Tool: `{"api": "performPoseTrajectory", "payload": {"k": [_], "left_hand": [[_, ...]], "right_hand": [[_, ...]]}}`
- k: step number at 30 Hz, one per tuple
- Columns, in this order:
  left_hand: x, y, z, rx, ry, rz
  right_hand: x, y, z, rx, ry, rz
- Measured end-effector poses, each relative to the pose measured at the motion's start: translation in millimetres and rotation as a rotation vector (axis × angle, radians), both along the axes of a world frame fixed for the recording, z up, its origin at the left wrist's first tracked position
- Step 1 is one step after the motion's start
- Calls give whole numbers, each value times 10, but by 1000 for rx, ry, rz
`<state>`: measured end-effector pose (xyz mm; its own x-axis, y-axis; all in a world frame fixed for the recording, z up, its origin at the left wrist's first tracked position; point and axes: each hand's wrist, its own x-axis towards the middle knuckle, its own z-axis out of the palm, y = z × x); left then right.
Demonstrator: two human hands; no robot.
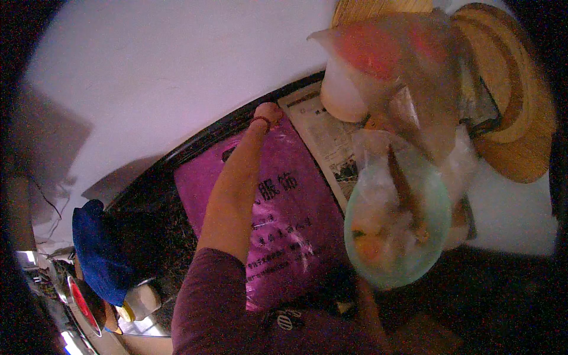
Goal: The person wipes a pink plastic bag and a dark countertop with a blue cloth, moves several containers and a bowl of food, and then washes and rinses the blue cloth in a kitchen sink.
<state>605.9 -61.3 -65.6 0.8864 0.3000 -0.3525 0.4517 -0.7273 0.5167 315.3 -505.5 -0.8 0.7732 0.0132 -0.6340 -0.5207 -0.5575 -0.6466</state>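
Note:
My left arm reaches across a purple plastic bag (288, 230) that lies flat on a dark surface and bears printed writing. My left hand (268, 113), with a red bracelet at its wrist, is at the bag's far corner; its fingers are too foreshortened to show their grip. On the right, a pale green translucent bowl (437, 262) holds orange pieces and a long brown, carrot-like piece (401, 182), with clear plastic film about them. A forearm runs up from the bottom behind this bowl, and the bowl hides my right hand.
Newspaper (319, 128) lies beside the purple bag. Beyond the bowl stands a cloudy plastic bag (426, 84) with red contents. Round woven straw pieces (523, 151) are at the far right. Blue fabric (95, 253) and a red round object (83, 304) are at left. A white wall (177, 66) rises behind.

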Motion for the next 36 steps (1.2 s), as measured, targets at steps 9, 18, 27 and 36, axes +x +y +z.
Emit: {"api": "performPoseTrajectory", "payload": {"k": [9, 18, 27, 36], "left_hand": [[-122, -92, 412, -156, -303, 238], [-135, -371, 142, 68, -351, 286], [-394, -477, 229, -65, -582, 283], [-662, -780, 283, -164, -894, 178]], "right_hand": [[-56, 53, 46, 11, -31, 34], [-245, 2, 95, 13, -53, 61], [-418, -19, 91, 10, -80, 82], [-391, -115, 139, -17, -113, 106]]}}
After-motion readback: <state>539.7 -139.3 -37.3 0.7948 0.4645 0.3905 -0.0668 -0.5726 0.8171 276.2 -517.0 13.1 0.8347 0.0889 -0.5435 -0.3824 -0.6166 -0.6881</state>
